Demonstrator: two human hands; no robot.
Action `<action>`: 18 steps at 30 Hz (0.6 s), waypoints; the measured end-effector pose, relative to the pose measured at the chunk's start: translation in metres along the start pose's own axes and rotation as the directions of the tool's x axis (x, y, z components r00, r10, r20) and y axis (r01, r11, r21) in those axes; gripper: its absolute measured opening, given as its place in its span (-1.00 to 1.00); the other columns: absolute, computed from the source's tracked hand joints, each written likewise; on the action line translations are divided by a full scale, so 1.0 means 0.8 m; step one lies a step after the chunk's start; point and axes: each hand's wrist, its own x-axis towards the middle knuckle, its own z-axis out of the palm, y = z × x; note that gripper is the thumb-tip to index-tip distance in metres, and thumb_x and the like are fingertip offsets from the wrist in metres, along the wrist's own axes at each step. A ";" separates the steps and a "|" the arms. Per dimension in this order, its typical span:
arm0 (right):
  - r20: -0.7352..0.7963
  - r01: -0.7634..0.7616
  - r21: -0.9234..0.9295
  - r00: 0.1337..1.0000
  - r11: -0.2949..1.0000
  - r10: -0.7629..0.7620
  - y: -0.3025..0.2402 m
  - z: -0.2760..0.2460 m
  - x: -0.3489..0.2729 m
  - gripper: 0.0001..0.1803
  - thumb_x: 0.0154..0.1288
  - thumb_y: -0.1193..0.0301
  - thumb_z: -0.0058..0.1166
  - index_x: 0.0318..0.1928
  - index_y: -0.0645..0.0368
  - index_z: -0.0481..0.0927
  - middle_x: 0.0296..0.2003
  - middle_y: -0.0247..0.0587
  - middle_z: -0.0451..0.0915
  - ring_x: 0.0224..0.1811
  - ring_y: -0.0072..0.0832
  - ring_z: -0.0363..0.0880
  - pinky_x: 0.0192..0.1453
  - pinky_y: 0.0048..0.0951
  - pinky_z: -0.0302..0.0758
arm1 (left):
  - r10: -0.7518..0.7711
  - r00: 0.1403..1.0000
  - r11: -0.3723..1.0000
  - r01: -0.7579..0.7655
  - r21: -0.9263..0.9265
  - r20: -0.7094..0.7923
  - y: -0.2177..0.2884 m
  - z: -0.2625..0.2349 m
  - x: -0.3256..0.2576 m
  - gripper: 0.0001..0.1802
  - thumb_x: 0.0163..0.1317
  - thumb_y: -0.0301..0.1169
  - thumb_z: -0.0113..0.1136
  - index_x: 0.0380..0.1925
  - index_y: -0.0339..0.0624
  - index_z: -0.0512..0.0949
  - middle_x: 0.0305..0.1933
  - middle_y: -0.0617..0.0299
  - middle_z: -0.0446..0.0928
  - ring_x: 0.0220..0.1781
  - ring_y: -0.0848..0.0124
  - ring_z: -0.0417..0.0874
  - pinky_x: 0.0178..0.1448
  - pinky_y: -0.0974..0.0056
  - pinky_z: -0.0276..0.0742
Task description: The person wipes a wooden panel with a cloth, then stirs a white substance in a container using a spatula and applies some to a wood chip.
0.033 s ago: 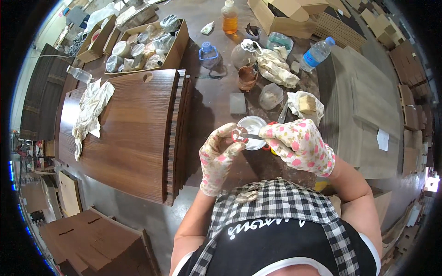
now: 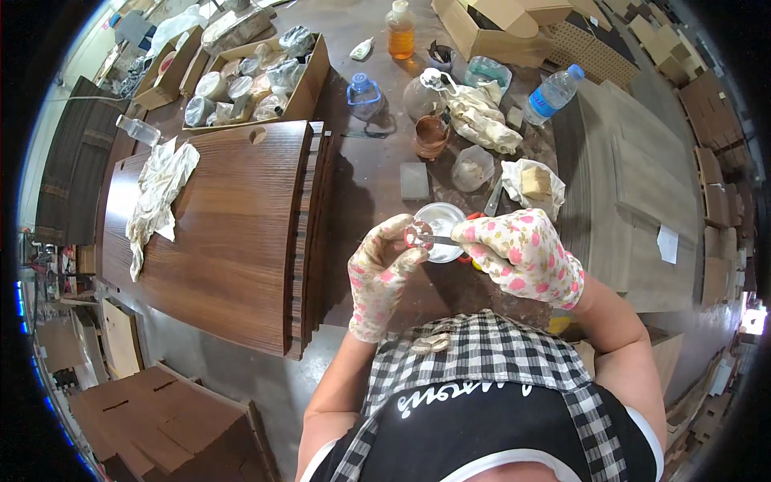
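Both my hands wear white gloves with a pink flower print and meet over a round white tin (image 2: 443,218) on the dark bench. My left hand (image 2: 384,273) pinches a small brownish lump (image 2: 417,234) at its fingertips. My right hand (image 2: 524,254) grips a thin metal blade (image 2: 438,238) whose tip touches that lump. Something red shows just under my right hand, mostly hidden.
A stack of dark wood panels (image 2: 225,233) with a white rag (image 2: 161,193) lies to the left. Behind are a cardboard box of jars (image 2: 257,76), an orange bottle (image 2: 400,32), a water bottle (image 2: 552,92), a brown cup (image 2: 431,135) and crumpled cloths (image 2: 482,116). Grey boards (image 2: 642,193) lie at the right.
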 end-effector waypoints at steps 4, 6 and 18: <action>-0.107 -0.061 0.065 0.992 0.996 0.068 -0.001 -0.004 0.003 -0.85 0.06 0.62 0.11 -0.28 0.30 0.56 -0.41 -0.13 0.63 -0.43 -0.27 0.64 -0.37 -0.41 0.58 | -0.016 1.000 1.000 0.016 0.026 -0.005 -0.002 -0.001 0.001 -0.55 0.03 -0.54 0.30 -0.04 -0.37 0.44 -0.14 0.17 0.55 -0.13 0.47 0.58 -0.01 0.37 0.51; -0.101 -0.072 0.036 0.992 0.997 0.076 0.002 -0.004 0.003 -0.85 0.07 0.61 0.12 -0.28 0.30 0.56 -0.41 -0.12 0.63 -0.43 -0.27 0.64 -0.36 -0.41 0.58 | -0.037 0.999 0.998 0.037 0.049 -0.001 -0.002 -0.001 0.000 -0.54 0.03 -0.53 0.31 -0.03 -0.37 0.44 -0.14 0.18 0.55 -0.12 0.48 0.57 -0.01 0.37 0.51; -0.016 -0.010 -0.077 1.000 0.997 0.009 0.013 0.001 -0.001 -0.85 0.08 0.62 0.09 -0.28 0.29 0.57 -0.38 -0.13 0.64 -0.41 -0.30 0.65 -0.37 -0.42 0.59 | -0.051 0.998 0.998 0.050 0.029 0.025 -0.005 -0.002 0.006 -0.54 0.04 -0.56 0.29 -0.02 -0.36 0.43 -0.14 0.19 0.54 -0.11 0.49 0.55 -0.01 0.38 0.51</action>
